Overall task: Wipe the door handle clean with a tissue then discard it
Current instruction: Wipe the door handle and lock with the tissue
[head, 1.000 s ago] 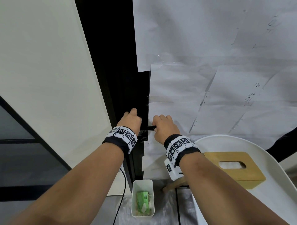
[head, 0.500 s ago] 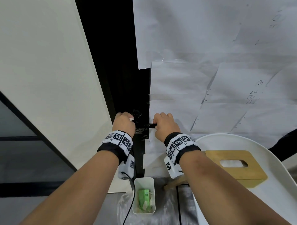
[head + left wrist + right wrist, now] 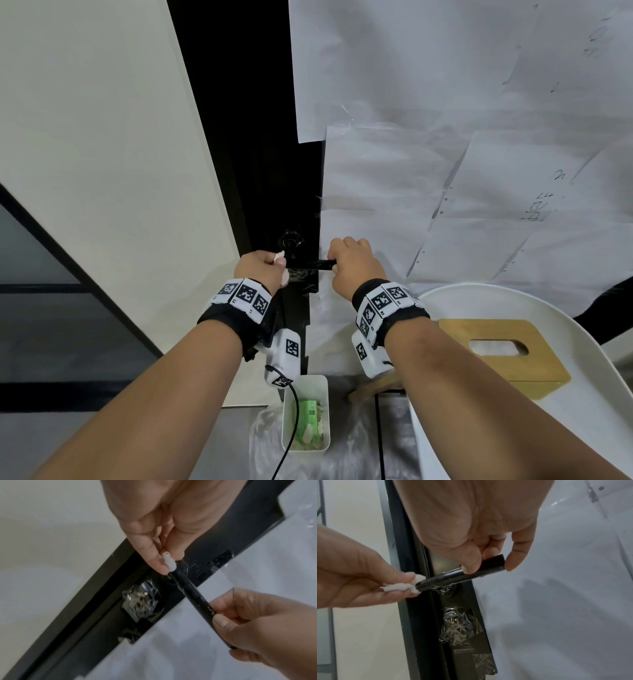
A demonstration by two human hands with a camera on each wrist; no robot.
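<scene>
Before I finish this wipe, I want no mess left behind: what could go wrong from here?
1. The tissue is a small wad pinched by the left hand at the handle's hinge end; it may slip out, or shed bits there.
2. The right hand covers the handle's free end, so that part could stay unwiped.
3. The bin sits low by the door, a plastic sheet around it; a dropped tissue may miss.
</scene>
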